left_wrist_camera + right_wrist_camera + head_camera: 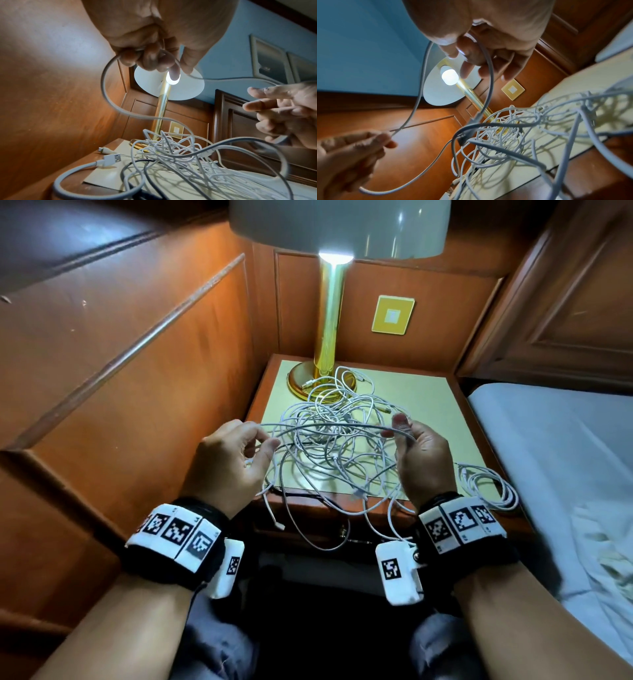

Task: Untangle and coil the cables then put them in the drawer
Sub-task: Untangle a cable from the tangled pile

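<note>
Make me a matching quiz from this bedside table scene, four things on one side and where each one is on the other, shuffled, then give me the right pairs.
Things
1. grey cable
2. lamp
3. coiled white cable
4. tangled white cables

Places
A. at the back of the bedside table, lit
B. heaped in the middle of the tabletop
C. stretched between the left hand and the right hand
D. at the table's front right corner, next to the bed

Pairs: 1-C, 2-A, 3-D, 4-B

glossy brass lamp (pixel 329 330), varnished wood nightstand (pixel 460 392)
</note>
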The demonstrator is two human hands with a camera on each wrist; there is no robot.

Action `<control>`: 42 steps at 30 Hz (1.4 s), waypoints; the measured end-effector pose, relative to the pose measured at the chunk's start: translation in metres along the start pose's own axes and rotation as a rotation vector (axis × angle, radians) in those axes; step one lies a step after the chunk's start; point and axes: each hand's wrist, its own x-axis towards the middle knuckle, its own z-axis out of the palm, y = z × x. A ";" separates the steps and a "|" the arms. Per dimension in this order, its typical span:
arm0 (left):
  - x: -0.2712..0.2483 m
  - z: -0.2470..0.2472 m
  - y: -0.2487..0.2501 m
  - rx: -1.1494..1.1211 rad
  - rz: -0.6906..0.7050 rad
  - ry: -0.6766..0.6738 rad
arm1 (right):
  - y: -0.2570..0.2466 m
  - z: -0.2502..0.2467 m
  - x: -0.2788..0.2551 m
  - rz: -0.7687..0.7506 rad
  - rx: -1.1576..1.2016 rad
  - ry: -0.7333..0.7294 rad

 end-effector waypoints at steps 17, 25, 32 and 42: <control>-0.009 0.063 0.022 0.353 -0.123 -0.743 | 0.006 0.002 -0.010 0.017 -0.227 -0.408; 0.007 0.034 0.031 -0.023 -0.019 -0.036 | 0.005 0.000 -0.014 -0.029 -0.325 -0.553; -0.002 0.009 0.040 -0.202 -0.035 0.210 | 0.006 -0.003 0.000 -0.053 -0.390 -0.273; 0.001 0.012 0.024 -0.164 -0.039 0.114 | 0.007 -0.008 0.004 -0.135 0.005 -0.062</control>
